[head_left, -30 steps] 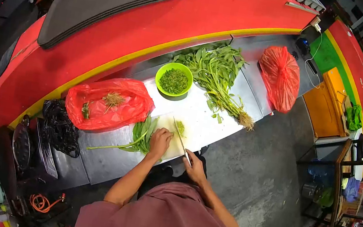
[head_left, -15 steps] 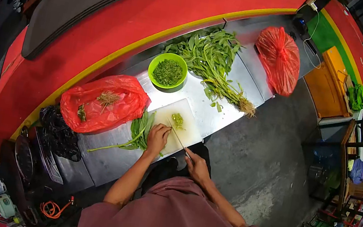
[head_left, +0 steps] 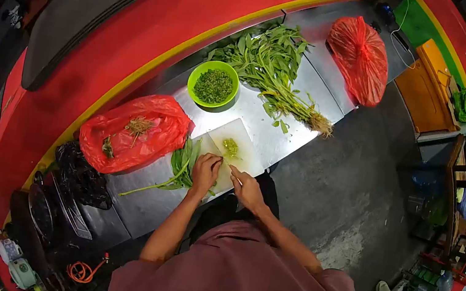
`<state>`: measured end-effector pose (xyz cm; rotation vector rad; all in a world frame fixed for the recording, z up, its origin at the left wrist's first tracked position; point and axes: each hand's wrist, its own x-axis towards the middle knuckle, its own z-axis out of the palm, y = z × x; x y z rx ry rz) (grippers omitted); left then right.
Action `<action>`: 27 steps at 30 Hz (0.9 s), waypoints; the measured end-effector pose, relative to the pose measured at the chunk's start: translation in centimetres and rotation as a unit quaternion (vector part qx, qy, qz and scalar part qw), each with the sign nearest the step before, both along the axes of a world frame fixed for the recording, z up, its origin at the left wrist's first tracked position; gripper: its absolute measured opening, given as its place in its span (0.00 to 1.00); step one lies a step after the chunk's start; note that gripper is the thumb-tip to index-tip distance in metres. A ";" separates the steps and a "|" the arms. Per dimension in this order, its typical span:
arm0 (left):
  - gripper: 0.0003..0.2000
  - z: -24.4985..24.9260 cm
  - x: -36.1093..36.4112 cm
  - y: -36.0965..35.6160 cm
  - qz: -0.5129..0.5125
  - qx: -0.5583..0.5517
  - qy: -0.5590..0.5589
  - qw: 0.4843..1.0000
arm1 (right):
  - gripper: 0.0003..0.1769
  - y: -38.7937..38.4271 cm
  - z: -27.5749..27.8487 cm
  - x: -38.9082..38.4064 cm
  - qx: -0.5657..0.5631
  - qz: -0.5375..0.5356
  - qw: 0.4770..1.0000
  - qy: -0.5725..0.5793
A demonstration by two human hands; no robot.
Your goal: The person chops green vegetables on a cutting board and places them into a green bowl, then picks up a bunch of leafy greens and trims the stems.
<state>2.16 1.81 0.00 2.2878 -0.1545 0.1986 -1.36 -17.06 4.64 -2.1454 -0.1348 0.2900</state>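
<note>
Landmark: white cutting board. Right hand: fingers closed round the knife handle, over the board. Left hand: fingers curled at the board's left side; can't tell if gripping anything. Chopped greens on board. Leafy stems just left of board. Lime-green bowl of chopped greens beyond board, rooted bunch beyond and right. Open red plastic bag left of board.

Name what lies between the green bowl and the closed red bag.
A bundle of leafy stems lies between bowl and bag, as the head view shows.
</note>
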 end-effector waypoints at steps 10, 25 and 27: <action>0.06 -0.3 -0.1 -0.2 0.009 0.004 -0.010 1.000 | 0.24 -1.5 -1.9 -2.6 -0.005 0.018 1.000 -0.019; 0.07 0.2 -0.2 0.0 -0.002 -0.005 -0.001 1.000 | 0.22 -0.9 -0.7 -1.8 0.014 0.011 1.000 0.016; 0.07 0.2 -0.3 -0.1 -0.006 0.004 -0.001 1.000 | 0.23 -0.7 -1.3 -1.8 0.004 0.012 1.000 -0.021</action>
